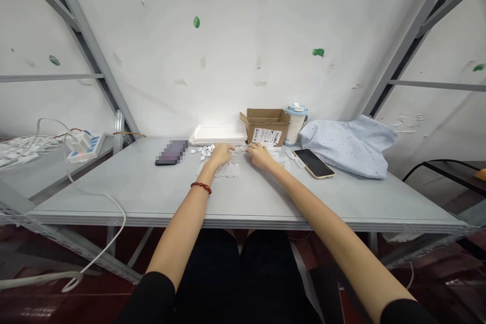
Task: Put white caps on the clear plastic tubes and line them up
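My left hand (220, 153) is over the middle of the grey table, among small white parts. Its fingers are bent together, and whatever they may hold is too small to make out. A little to the right is my right hand (258, 155), fingers curled in a pinch beside a pile of thin white pieces (239, 150). Small white round-headed parts (205, 152) lie left of my left hand. Flat translucent white pieces (230, 170) lie just in front of it. Clear strips (274, 151) are to the right of my right hand.
Behind the hands stand a white tray (218, 135), an open cardboard box (268, 130) and a blue-lidded cup (295, 125). A phone (314, 163) and light blue cloth (349, 144) are right; another dark, blurred device (172, 152) is left. A power strip (86, 148) sits far left.
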`<state>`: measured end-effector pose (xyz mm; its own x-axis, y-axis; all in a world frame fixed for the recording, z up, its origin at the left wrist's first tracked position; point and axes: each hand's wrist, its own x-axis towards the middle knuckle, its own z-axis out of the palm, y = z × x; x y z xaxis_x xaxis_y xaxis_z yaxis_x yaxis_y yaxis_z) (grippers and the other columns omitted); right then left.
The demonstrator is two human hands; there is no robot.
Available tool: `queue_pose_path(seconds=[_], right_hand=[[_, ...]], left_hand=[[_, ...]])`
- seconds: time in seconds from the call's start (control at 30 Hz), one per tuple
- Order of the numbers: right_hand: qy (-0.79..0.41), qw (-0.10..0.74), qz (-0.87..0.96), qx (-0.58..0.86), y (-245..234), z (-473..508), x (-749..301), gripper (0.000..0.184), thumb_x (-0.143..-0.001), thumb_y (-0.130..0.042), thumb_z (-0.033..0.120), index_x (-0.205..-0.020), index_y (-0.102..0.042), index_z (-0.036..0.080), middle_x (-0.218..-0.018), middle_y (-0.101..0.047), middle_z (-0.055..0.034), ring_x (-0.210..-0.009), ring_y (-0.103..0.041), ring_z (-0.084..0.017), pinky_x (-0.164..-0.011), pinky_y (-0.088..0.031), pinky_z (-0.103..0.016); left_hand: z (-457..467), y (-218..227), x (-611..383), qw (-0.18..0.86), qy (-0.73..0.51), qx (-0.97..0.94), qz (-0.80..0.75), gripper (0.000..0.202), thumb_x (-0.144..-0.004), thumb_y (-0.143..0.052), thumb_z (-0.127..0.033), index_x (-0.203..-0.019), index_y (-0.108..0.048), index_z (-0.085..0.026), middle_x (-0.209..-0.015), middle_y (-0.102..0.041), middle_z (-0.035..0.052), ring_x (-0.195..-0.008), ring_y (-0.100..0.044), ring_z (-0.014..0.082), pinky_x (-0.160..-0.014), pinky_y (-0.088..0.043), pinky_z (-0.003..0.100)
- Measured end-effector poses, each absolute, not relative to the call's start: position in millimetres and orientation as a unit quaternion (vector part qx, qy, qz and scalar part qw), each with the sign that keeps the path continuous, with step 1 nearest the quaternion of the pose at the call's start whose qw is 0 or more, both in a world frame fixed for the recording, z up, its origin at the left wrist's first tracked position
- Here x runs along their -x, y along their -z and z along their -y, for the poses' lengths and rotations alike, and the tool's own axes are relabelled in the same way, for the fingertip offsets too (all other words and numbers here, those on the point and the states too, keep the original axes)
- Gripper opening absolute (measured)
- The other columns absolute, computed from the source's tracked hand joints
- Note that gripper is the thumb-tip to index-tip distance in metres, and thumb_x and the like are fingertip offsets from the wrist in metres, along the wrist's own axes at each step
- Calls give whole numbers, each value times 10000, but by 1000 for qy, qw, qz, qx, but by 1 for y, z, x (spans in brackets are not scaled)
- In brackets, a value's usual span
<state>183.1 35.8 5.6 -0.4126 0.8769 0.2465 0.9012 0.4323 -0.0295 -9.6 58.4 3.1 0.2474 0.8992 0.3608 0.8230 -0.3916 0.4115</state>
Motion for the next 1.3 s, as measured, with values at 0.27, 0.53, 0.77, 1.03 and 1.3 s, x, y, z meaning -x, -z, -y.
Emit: queue_pose_path(seconds=[0.27, 0.53, 0.77, 1.03, 1.3], right_hand=[[107, 79, 838, 529, -5, -36, -175, 368, -871, -353, 75, -1112, -628, 120, -1301, -517, -178, -1210, -386, -318, -933, -336, -455], [106, 73, 818, 560, -14, -33, -171, 317, -880, -385, 100, -1133, -575, 116, -1180, -578, -199, -1151, -457, -303, -912, -335, -403], [87, 69, 794, 597, -21, -23, -177, 322, -848, -411, 73, -1149, -519, 104, -1146, -606, -187, -1120, -491, -305, -881, -366, -399], [102, 163, 764, 615, -10, -20, -193, 379, -848, -418, 57, -1221, -484, 75, -1178, -534, -212, -1095, -475, -302, -869, -385, -376], [7, 360, 749, 556, 10, -36, -199, 265, -800, -512, 109, -1048, -602, 132, -1036, -560, -137, -998, -518, -257, -859, -426, -371]], left_hand=[[-60, -5, 8, 100, -283, -776, -554, 513, -649, -451, -62, -1092, -698, -137, -1096, -694, 114, -1180, -516, 291, -1021, -380, 409], [-49, -21, 4, 131, -361, -738, -554, 507, -689, -462, -34, -1129, -678, -163, -1163, -666, 78, -1102, -586, 250, -1017, -405, 367], [-42, -26, 3, 155, -423, -683, -575, 368, -724, -480, -88, -1006, -713, -125, -996, -714, 84, -943, -637, 215, -896, -468, 306], [-38, -24, 1, 215, -469, -669, -535, 200, -709, -543, -193, -762, -727, -134, -840, -736, 78, -851, -656, 221, -830, -473, 314], [-31, -25, -3, 331, -500, -636, -485, 155, -651, -628, -259, -698, -707, -134, -795, -728, 75, -805, -637, 213, -767, -456, 313]])
